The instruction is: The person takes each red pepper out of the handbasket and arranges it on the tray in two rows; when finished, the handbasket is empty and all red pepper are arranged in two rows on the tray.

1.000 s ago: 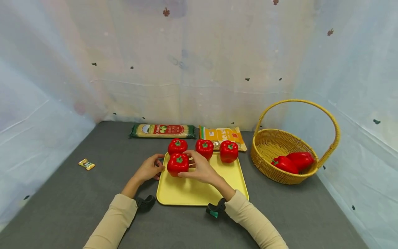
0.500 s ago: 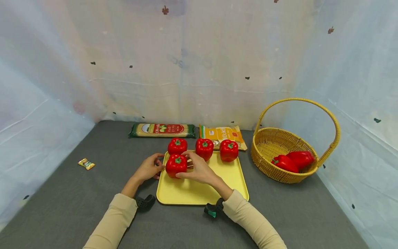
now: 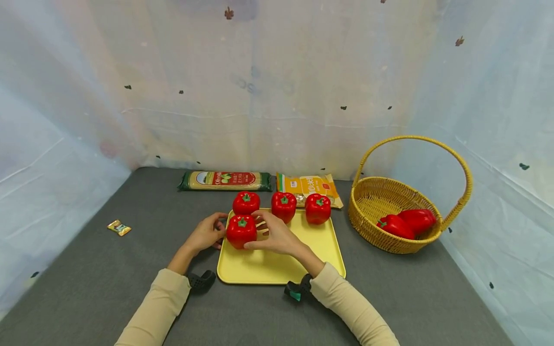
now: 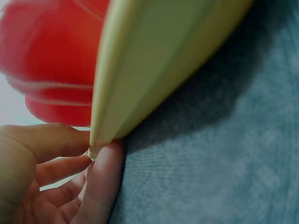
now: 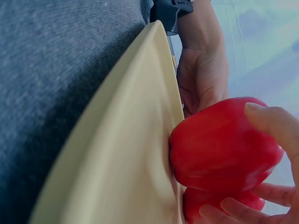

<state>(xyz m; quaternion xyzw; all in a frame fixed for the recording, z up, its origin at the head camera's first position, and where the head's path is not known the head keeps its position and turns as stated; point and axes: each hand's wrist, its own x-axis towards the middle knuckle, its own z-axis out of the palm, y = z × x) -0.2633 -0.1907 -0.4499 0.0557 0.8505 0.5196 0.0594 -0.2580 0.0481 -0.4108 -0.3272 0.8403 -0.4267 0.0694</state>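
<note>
My left hand (image 3: pixel 207 234) is at the left side of a yellow tray (image 3: pixel 268 275). In the left wrist view its thumb and fingers pinch the tray's rim (image 4: pixel 105 93). A red bell pepper (image 3: pixel 240 232) stands on the left part of the tray, its green stem up. My right hand (image 3: pixel 278 235) holds this pepper from the right, thumb on the near side and fingers on the far side. Close behind, another bell pepper (image 3: pixel 245 202) sits at the tray's back left. Two more, a middle pepper (image 3: pixel 283 206) and a right pepper (image 3: pixel 318 208), line the back edge.
A wicker basket (image 3: pixel 361 226) with a tall handle stands at the right, red peppers (image 3: pixel 396 227) lying in it. Behind the tray lie a long pasta pack (image 3: pixel 229 179) and a yellow-orange bag (image 3: pixel 309 185). A small wrapped sweet (image 3: pixel 119 228) lies at far left.
The front bell pepper has shifted a little to the left and toward me on the tray. My right hand has followed it slightly. My left hand stays at the tray's side.
</note>
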